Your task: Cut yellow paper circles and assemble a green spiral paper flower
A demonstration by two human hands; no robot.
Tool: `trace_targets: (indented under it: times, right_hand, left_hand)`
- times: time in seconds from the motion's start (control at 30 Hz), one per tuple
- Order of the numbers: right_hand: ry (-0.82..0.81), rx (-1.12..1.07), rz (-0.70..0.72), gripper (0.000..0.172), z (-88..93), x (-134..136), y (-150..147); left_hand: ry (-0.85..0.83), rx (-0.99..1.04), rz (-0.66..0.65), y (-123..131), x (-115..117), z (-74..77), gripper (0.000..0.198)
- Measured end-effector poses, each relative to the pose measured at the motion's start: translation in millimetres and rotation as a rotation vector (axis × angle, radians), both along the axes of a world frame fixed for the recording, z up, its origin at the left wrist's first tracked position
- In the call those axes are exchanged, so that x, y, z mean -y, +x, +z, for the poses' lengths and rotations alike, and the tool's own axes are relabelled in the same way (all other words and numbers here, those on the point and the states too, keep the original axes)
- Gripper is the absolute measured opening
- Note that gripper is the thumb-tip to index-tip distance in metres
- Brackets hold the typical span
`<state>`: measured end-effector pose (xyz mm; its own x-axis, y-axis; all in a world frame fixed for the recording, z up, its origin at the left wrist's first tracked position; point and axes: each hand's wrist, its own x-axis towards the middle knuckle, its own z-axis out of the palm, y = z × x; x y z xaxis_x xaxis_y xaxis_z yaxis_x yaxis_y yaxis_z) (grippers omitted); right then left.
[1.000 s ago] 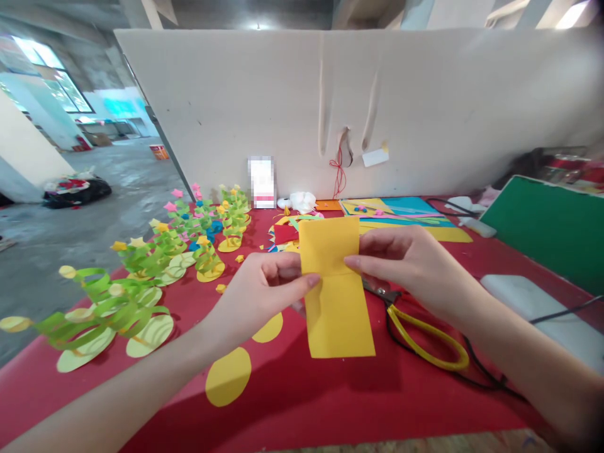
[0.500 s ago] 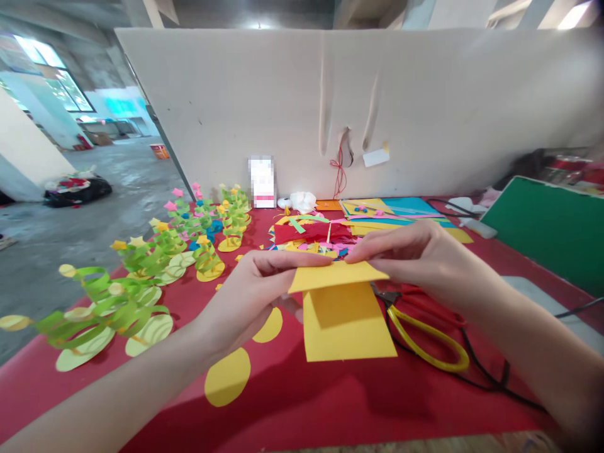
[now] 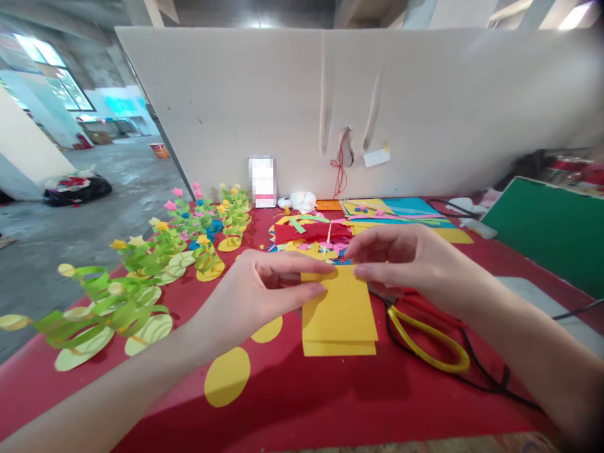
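A folded sheet of yellow paper (image 3: 338,314) hangs in front of me, its fold along the top and its lower layer showing a little below the front one. My left hand (image 3: 271,283) pinches its top left corner between thumb and fingers. At the top right corner, my right hand (image 3: 401,261) presses the fold between thumb and fingertip. Two yellow paper circles (image 3: 227,377) lie on the table left of the sheet, the farther one partly behind my left hand. Scissors with yellow and red handles (image 3: 427,343) lie below my right hand.
Rows of green spiral paper plants with star tops (image 3: 146,277) stand along the left. Colourful paper scraps (image 3: 311,229) are heaped at the back. A phone (image 3: 262,182) leans on the white board (image 3: 236,94). A green board (image 3: 552,233) and a black cable (image 3: 491,380) are at right.
The upper flap of the yellow paper has come down over the lower part, so the sheet now lies folded double. Both hands stay at its top edge.
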<state>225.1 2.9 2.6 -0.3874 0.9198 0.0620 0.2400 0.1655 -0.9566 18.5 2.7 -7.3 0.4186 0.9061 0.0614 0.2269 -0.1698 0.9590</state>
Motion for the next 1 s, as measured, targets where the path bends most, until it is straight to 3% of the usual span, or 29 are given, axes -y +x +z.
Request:
trace_targets:
  times: [0.17,0.3,0.5,0.83,1.0]
  right_hand:
    - [-0.062,0.100,0.001,0.007,-0.5,4,-7]
    - [0.055,0.105,-0.067,0.004,-1.9,7,-9]
    - [0.096,0.122,-0.022,0.007,-3.7,14,-16]
    - [0.334,0.324,-0.056,0.014,-8.1,21,-24]
    - [0.361,0.357,-0.073,0.019,-4.7,20,-19]
  left_hand:
    - [0.133,-0.068,0.021,0,2,-3.3,0.019]
    - [0.127,-0.094,0.043,0,3,-6.2,0.041]
    - [0.166,-0.132,0.010,3,5,-4.2,0.011]
    - [0.388,-0.261,0.037,7,8,-8.4,0.012]
    - [0.337,-0.248,0.047,6,6,-7.6,0.014]
